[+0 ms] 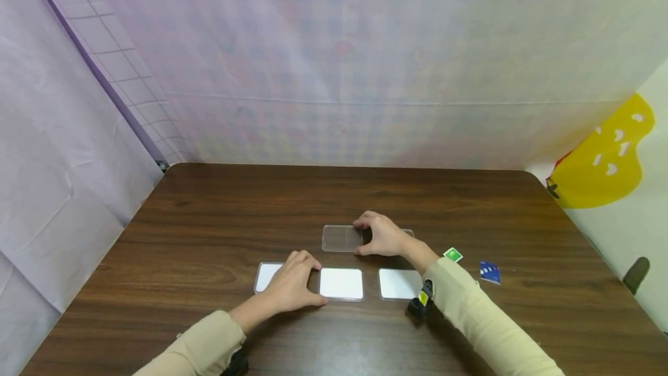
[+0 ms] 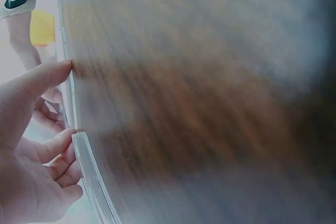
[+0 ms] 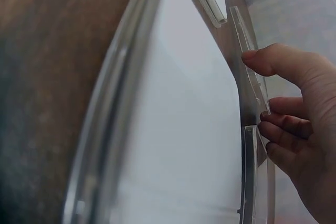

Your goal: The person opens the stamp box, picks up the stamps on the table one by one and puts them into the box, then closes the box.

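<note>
In the lower centre of the head view, on the brown wooden table (image 1: 182, 219), the left white-faced case (image 1: 268, 277) lies partly hidden by the left hand (image 1: 294, 284). That hand is spread wide, its thumb and fingertips holding the middle white-faced case (image 1: 341, 283) at the near and far corners of its left end. Because the hand reaches across the left case, a low wrist or knuckle could nudge that case out of line; uneven pressure at the two corners could also turn the middle one askew.

Just above the middle case in the frame is the clear plate (image 1: 339, 238). The right hand (image 1: 385, 235) holds its right end between thumb and fingers, a fairly wide pinch across near and far edges. The right wrist view suggests the plate is tilted; being smooth and held at one end only, it could slip or swing if the pinch loosens.

Farther right, a second clear plate (image 1: 409, 232) shows from behind the right hand, which might catch it. Lower down, the right white-faced case (image 1: 399, 284) lies beside the right forearm, whose dark wrist device (image 1: 419, 306) could drag it.

Towards the right lie the green card (image 1: 453, 255) and the blue card (image 1: 490, 272); the right sleeve (image 1: 482, 318), passing near them, could brush either aside.
</note>
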Tool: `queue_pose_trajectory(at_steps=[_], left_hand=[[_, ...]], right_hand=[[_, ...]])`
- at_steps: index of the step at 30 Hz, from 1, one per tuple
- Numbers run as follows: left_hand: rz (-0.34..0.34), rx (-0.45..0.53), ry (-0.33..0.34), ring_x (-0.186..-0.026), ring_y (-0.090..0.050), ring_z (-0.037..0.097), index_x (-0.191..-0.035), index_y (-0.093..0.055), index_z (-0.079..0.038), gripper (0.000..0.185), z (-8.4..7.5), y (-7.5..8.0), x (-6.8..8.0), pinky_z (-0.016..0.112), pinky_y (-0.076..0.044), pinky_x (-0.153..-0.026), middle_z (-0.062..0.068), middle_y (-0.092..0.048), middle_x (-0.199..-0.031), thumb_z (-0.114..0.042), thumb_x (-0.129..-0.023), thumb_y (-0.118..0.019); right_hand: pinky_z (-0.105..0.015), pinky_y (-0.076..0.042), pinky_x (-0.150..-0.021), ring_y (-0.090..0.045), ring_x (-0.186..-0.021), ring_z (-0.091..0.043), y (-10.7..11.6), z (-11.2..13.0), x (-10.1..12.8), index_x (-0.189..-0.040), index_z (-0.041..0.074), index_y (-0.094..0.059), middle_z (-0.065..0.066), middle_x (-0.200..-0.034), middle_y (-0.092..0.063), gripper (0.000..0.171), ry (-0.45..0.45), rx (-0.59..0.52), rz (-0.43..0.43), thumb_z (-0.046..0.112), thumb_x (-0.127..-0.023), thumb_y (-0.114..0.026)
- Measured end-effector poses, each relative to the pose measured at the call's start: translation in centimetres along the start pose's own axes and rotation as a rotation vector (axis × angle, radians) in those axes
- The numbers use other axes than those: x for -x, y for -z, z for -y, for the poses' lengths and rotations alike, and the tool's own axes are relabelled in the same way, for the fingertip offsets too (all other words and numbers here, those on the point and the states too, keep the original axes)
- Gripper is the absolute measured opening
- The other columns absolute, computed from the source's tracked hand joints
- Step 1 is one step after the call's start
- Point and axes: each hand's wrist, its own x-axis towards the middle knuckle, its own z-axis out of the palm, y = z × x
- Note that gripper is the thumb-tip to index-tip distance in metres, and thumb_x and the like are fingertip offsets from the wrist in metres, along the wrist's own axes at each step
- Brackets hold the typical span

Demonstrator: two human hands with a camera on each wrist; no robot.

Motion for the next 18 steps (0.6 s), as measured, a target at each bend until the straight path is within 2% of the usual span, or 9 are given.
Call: queue_pose_trajectory(at_steps=[7, 12, 18], left_hand=[[-0.006, -0.002, -0.004, -0.094, -0.048, 0.021, -0.102, -0.06, -0.003, 0.059, -0.1, 0.0, 0.0, 0.034, -0.047, -0.076, 0.004, -0.054, -0.097, -0.037, -0.058, -0.08], [-0.004, -0.009, -0.001, -0.095, -0.048, 0.021, -0.102, -0.06, -0.004, 0.06, -0.1, 0.1, 0.0, 0.034, -0.046, -0.077, 0.004, -0.054, -0.097, -0.039, -0.058, -0.08], [0.063, 0.021, -0.007, -0.097, -0.048, 0.021, -0.108, -0.058, -0.003, 0.064, 0.1, 1.0, 0.0, 0.037, -0.045, -0.081, 0.006, -0.054, -0.102, -0.042, -0.061, -0.078]], right_hand=[[-0.036, -0.046, -0.084, -0.055, -0.094, -0.022, 0.1, -0.2, -0.1, -0.111, -0.005, -0.059, -0.009, -0.102, -0.058, 0.06, -0.052, 0.023, 0.038, 0.026, -0.063, -0.077], [-0.035, -0.046, -0.084, -0.055, -0.094, -0.021, 0.3, 0.0, 0.2, -0.112, -0.003, -0.059, -0.008, -0.103, -0.058, 0.061, -0.058, 0.013, 0.024, 0.027, -0.062, -0.077], [-0.037, -0.047, -0.083, -0.056, -0.095, -0.021, 0.4, 1.3, 1.0, -0.112, -0.001, -0.058, -0.008, -0.105, -0.059, 0.058, -0.033, -0.043, -0.012, 0.031, -0.066, -0.076]])
